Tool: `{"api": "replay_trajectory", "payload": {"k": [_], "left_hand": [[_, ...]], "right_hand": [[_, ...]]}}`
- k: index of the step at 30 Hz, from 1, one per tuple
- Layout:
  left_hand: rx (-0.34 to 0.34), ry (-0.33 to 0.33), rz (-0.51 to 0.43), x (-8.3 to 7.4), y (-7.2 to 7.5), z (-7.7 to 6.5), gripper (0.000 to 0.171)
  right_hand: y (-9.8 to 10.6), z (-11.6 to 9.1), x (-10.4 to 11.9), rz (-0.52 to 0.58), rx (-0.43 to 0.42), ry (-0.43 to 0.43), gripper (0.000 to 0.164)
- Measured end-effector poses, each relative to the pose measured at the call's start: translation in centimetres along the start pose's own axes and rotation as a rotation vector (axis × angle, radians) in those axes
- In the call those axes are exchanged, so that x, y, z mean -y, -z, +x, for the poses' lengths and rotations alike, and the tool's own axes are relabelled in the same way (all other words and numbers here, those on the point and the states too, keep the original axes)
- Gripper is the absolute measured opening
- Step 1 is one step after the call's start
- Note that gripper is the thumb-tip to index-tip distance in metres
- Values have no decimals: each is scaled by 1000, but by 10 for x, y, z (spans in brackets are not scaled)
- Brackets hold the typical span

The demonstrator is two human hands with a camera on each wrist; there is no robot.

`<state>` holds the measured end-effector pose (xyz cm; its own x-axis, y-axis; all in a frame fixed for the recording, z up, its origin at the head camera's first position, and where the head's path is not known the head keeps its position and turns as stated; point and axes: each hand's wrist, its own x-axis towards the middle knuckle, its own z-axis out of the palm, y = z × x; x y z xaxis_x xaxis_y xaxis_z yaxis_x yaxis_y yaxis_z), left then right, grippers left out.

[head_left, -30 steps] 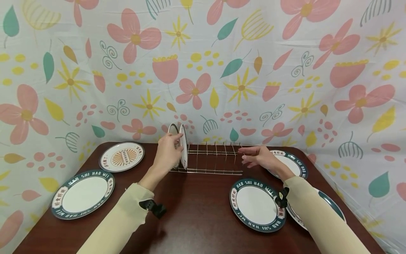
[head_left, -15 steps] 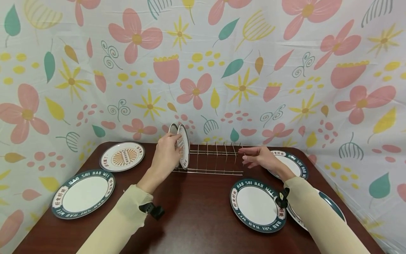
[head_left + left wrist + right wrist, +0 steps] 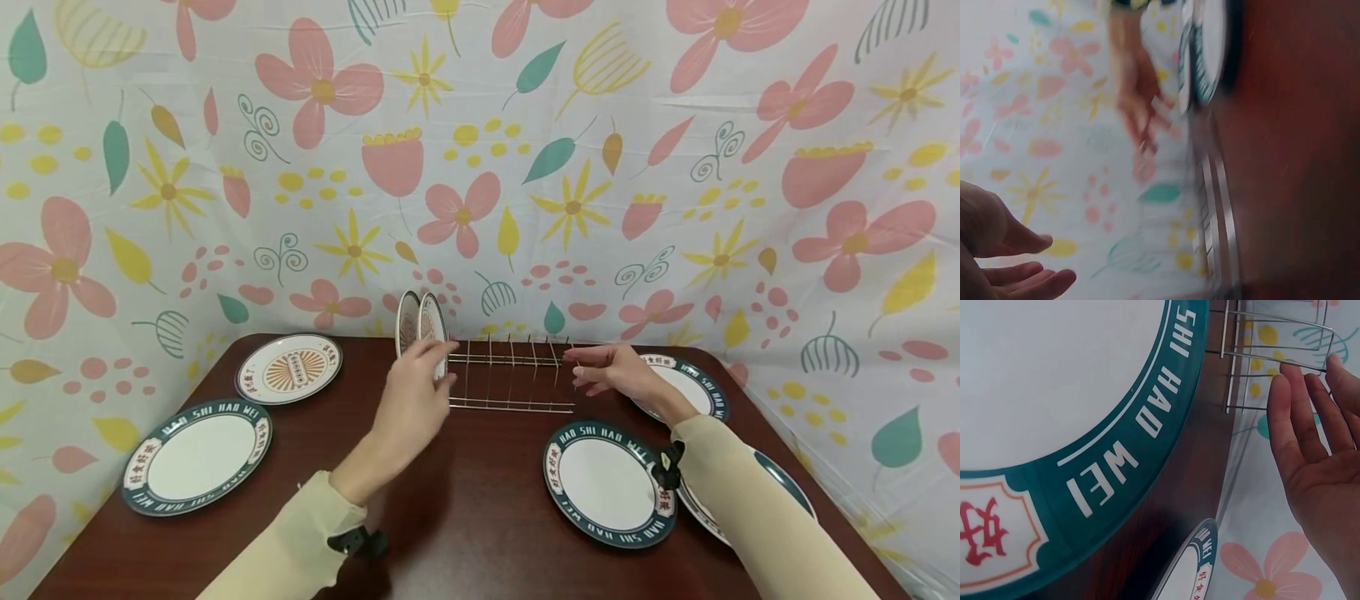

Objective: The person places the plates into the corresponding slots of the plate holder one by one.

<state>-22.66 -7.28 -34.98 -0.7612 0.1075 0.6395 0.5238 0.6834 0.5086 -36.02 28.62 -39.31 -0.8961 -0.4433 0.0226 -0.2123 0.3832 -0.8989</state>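
Note:
Two white plates with an orange print stand on edge at the left end of a wire dish rack (image 3: 510, 407) in the head view; the outer plate (image 3: 408, 312) leans close to the inner plate (image 3: 431, 318). My left hand (image 3: 416, 396) is in front of them, overlapping their lower parts. In the left wrist view, thumb and fingers (image 3: 1029, 278) are apart with nothing between them. At the rack's right end, my right hand (image 3: 618, 375) has its relaxed fingers (image 3: 1280, 403) right at the end wire, not curled round it.
On the brown table (image 3: 465, 500) lie a sunburst plate (image 3: 255, 379) and a green-rimmed plate (image 3: 202, 458) at left. At right are a green-rimmed plate (image 3: 607, 483), a back plate (image 3: 686, 387) and another plate (image 3: 783, 483) partly under the right sleeve. A floral cloth (image 3: 480, 150) hangs behind.
My left hand has let go of the inner plate, which now stands in the rack, and has drawn back toward me. The right hand has stayed at the rack's end.

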Motion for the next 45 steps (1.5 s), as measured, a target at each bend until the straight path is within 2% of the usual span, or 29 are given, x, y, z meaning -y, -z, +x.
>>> {"api": "replay_trajectory", "payload": {"k": [2, 5, 8, 11, 15, 19, 26, 30, 35, 41, 45], "left_hand": [[70, 9, -80, -3, -11, -9, 47], [224, 51, -265, -5, -31, -22, 50], [404, 153, -449, -7, -51, -34, 55], [555, 279, -601, -10, -68, -43, 58], [652, 421, -733, -16, -86, -49, 58], [664, 500, -777, -20, -99, -50, 57], [678, 571, -818, -24, -113, -50, 57], [659, 624, -842, -29, -122, -50, 58], [614, 657, -820, -32, -130, -48, 59], [590, 693, -841, -28, -132, -46, 65], [592, 689, -857, -25, -129, -44, 63]], "right_hand": [[1, 0, 1, -5, 0, -3, 47], [3, 0, 2, -15, 12, -3, 48], [6, -1, 3, -24, 33, -5, 50], [10, -1, 4, -27, 53, -18, 52], [14, 1, 2, -36, 70, -34, 52], [14, 3, 1, -35, 87, -28, 52], [11, 5, 0, -52, 72, -46, 49], [10, 5, 3, -71, 63, -46, 48], [9, 4, 6, -81, 63, -50, 48], [9, 5, 8, -97, 69, -60, 48], [9, 5, 9, -100, 79, -52, 48]]}}
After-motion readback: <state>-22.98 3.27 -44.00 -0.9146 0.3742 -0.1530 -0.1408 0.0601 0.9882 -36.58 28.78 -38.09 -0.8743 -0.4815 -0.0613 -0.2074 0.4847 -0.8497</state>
